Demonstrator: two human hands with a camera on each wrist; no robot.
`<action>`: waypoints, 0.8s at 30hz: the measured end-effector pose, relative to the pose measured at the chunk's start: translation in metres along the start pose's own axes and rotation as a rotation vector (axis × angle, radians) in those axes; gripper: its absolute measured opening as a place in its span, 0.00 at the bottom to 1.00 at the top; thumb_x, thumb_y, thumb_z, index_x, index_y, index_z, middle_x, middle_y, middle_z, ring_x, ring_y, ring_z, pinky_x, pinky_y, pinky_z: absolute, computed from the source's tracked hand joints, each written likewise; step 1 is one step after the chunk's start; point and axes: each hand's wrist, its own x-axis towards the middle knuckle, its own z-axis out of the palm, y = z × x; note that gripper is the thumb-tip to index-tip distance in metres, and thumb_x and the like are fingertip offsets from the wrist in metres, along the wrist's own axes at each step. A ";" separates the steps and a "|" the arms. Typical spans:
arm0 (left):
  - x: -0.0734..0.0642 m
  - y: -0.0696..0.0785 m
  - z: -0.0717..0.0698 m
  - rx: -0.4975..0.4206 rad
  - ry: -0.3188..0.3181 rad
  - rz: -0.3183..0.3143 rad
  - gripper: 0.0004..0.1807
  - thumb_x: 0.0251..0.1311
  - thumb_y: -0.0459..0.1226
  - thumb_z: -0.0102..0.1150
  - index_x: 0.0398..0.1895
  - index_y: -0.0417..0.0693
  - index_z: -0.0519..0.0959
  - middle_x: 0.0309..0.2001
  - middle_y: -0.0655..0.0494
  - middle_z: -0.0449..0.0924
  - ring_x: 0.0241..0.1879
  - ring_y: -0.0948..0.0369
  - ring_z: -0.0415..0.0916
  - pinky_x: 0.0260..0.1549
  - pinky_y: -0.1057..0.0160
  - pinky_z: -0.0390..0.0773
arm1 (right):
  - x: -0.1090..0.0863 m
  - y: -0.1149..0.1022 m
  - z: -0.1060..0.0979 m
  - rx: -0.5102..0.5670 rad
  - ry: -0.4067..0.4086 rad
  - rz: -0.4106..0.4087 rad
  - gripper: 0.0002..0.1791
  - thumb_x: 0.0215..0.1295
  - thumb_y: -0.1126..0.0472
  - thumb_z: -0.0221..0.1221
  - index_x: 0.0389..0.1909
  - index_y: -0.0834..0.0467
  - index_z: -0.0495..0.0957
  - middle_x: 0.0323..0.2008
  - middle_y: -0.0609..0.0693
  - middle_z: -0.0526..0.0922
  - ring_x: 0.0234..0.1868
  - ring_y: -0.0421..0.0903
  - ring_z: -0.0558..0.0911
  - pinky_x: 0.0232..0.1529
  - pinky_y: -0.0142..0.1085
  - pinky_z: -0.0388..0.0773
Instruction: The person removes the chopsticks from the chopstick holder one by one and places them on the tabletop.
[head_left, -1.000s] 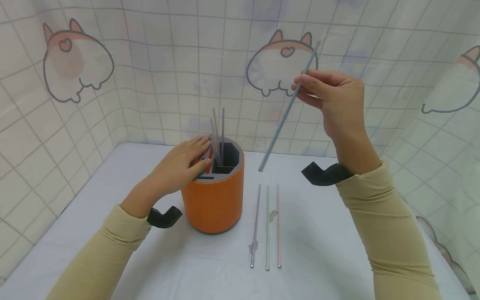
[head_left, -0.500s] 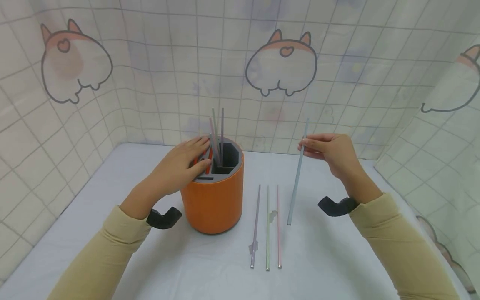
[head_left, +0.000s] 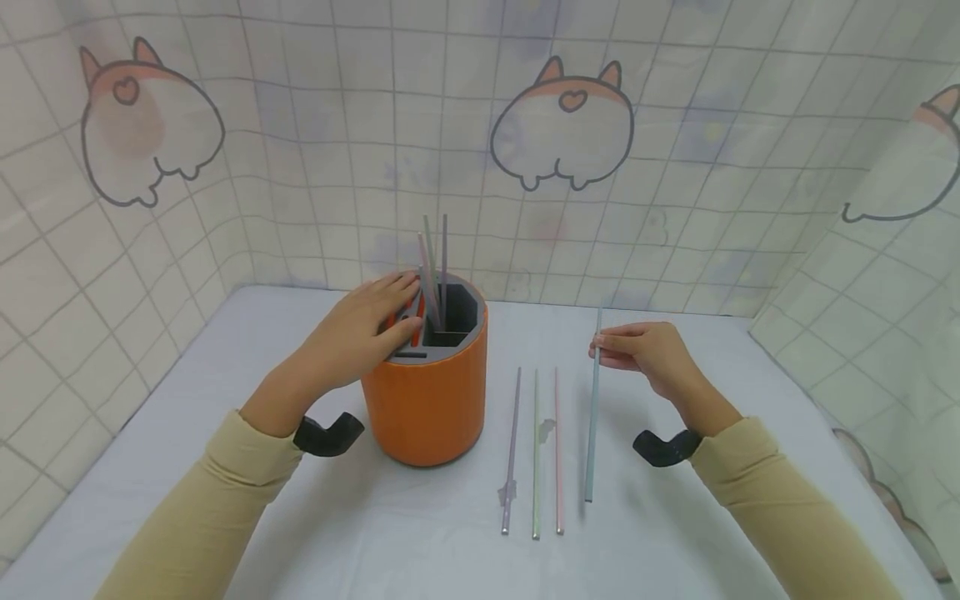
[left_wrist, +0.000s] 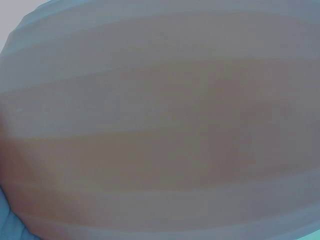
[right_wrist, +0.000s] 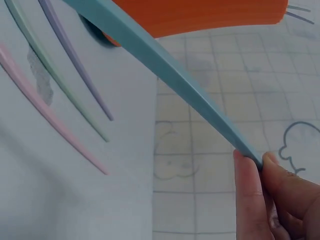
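In the head view my right hand (head_left: pixel 651 358) pinches a pale blue chopstick (head_left: pixel 592 417) near its far end, thumb against fingers. The right wrist view shows the same blue chopstick (right_wrist: pixel 175 75) between the fingertips. Left of it a pink chopstick (head_left: pixel 558 467), a green chopstick (head_left: pixel 536 467) and a purple chopstick (head_left: pixel 513 442) lie roughly parallel on the table. My left hand (head_left: pixel 348 337) rests on the top of an orange round holder (head_left: pixel 423 408), its fingers extended over the grey insert. Only a blurred close surface fills the left wrist view.
Several chopsticks (head_left: pixel 444 258) stand upright in the holder's compartments. A white cloth (head_left: pixel 300 533) covers the table. Behind and at both sides hangs a gridded curtain (head_left: pixel 360 142) with cartoon animal prints. The curtain meets the table's back edge.
My right hand has come down from high up at the right, lowering the blue chopstick to beside the pink one and turning it nearly parallel. My left hand has stayed on the holder.
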 end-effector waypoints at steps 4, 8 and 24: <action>0.000 0.000 0.000 -0.001 -0.002 -0.003 0.34 0.77 0.51 0.41 0.78 0.42 0.55 0.80 0.48 0.50 0.80 0.47 0.43 0.79 0.44 0.42 | 0.003 0.014 0.005 0.000 -0.019 0.043 0.28 0.68 0.60 0.63 0.61 0.75 0.72 0.32 0.40 0.88 0.33 0.33 0.88 0.42 0.26 0.85; -0.001 0.002 -0.001 -0.005 -0.003 -0.006 0.34 0.77 0.51 0.41 0.78 0.43 0.54 0.80 0.48 0.49 0.80 0.47 0.43 0.79 0.45 0.42 | 0.005 0.028 0.009 0.031 -0.030 0.078 0.26 0.68 0.62 0.62 0.60 0.76 0.72 0.33 0.43 0.88 0.33 0.34 0.88 0.41 0.27 0.86; -0.001 0.002 0.000 0.005 0.004 -0.005 0.34 0.77 0.50 0.41 0.78 0.42 0.54 0.80 0.47 0.50 0.80 0.47 0.43 0.79 0.44 0.43 | 0.018 0.069 0.022 0.067 -0.021 0.169 0.22 0.68 0.66 0.62 0.57 0.77 0.74 0.32 0.46 0.89 0.31 0.36 0.87 0.37 0.27 0.86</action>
